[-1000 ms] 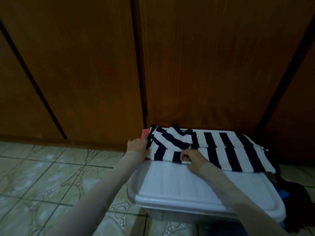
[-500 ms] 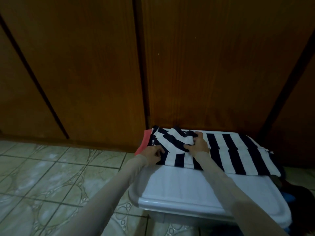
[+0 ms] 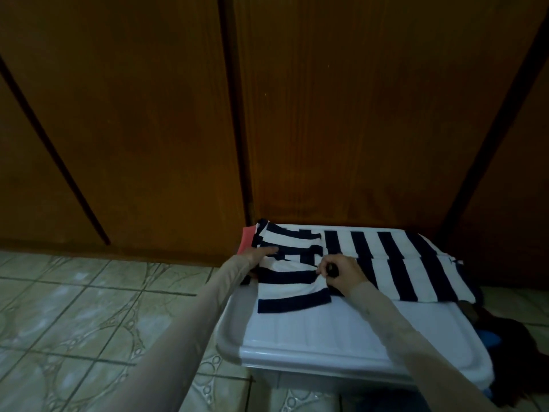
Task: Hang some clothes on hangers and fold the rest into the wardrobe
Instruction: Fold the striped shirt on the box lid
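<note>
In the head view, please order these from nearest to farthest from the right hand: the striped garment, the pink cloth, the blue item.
1. striped garment: pinched in the right hand.
2. pink cloth: left, beyond the left hand.
3. blue item: right, low beside the box.

Soft matt knit cloth in the navy-and-white striped garment. Smooth white plastic with a faint sheen on the storage-box lid (shallow moulded ribs across the top). Polished brown wood, grain visible, on the wardrobe doors. Glossy patterned ceramic across the floor tiles.
</note>
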A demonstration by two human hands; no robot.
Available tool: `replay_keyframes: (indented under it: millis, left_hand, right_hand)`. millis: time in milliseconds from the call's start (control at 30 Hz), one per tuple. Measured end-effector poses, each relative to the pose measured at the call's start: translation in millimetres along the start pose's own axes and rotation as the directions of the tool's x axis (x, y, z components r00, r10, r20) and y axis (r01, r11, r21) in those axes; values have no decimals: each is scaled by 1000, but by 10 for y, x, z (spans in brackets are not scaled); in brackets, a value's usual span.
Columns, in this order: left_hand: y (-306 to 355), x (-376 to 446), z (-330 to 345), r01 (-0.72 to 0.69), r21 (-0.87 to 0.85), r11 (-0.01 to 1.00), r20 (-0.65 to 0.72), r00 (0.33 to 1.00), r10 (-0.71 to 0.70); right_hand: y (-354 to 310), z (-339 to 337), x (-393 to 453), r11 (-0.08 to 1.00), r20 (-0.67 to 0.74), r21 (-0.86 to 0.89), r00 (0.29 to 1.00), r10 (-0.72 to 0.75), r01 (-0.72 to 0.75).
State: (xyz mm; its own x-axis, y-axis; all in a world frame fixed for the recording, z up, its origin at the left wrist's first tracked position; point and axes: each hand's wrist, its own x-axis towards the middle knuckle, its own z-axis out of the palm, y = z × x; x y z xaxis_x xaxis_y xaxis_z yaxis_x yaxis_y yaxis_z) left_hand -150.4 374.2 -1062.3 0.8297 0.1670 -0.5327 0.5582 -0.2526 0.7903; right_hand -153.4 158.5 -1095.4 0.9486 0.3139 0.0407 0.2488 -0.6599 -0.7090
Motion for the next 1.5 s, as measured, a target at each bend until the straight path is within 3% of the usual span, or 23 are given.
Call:
replay_keyframes:
  millis: [67, 133, 200, 300, 467, 600, 767, 900, 1033, 1133, 1200, 1267, 1333, 1433, 1500]
  left_hand:
    - [-15, 1, -4, 30, 91, 995, 0, 1000, -30]
    - [-41, 24, -15, 5, 146, 989, 74, 997, -16]
    - [-53, 12, -27, -12, 126, 992, 77, 997, 2]
    - [-101, 31, -32, -25, -61, 998, -55, 998, 22]
    - [-185, 37, 13, -162, -193, 968, -160, 978, 132]
    - [-232, 56, 30, -295, -197, 935, -163, 950, 265]
    - [-258, 85, 67, -354, -49, 934, -138, 929, 345]
    - [-304, 165, 88, -401, 215, 890, -124, 893, 432]
    - [-311, 224, 136, -408, 361, 838, -197, 846, 496]
    - [-319, 215, 192, -436, 540, 720, -227, 748, 624]
    - [-308, 168, 257, -398, 701, 592, -166, 716, 678]
    - [-293, 142, 340, -302, 852, 427, -66, 748, 661]
    - [-273, 116, 455, -319, 898, 304, 76, 791, 607]
    - [-250, 82, 635, -424, 863, 277, 242, 825, 510]
    - [-257, 77, 706, -431, 863, 264, 276, 840, 467]
  right_hand:
    - [-25, 18, -8, 995, -52, -96, 999, -2, -3]
    - [-10, 76, -20, 994, -63, -70, 994, 84, -88]
    - [-15, 132, -22, 979, -23, 77, 981, 191, -188]
    - [-82, 144, 2, 877, 3, 379, 948, 318, -295]
    - [-126, 191, 113, 746, -66, 620, 932, 356, -241]
    - [-137, 210, 176, 616, -23, 716, 870, 492, -329]
    - [-91, 256, 153, 743, -113, 575, 866, 488, -343]
    - [-59, 328, 146, 866, -169, 408, 908, 383, -289]
    - [-62, 396, 111, 962, -187, 167, 951, 245, -215]
    - [-86, 414, 88, 987, -190, -38, 971, 143, -153]
    - [-87, 380, 83, 973, -164, -206, 984, 75, -109]
    - [-75, 336, 85, 941, -60, -331, 997, 56, -73]
    - [-40, 312, 83, 915, 61, -397, 993, 104, -72]
    - [75, 256, 90, 874, 129, -477, 977, 169, -88]
    - [166, 193, 77, 844, 133, -528, 973, 187, -90]
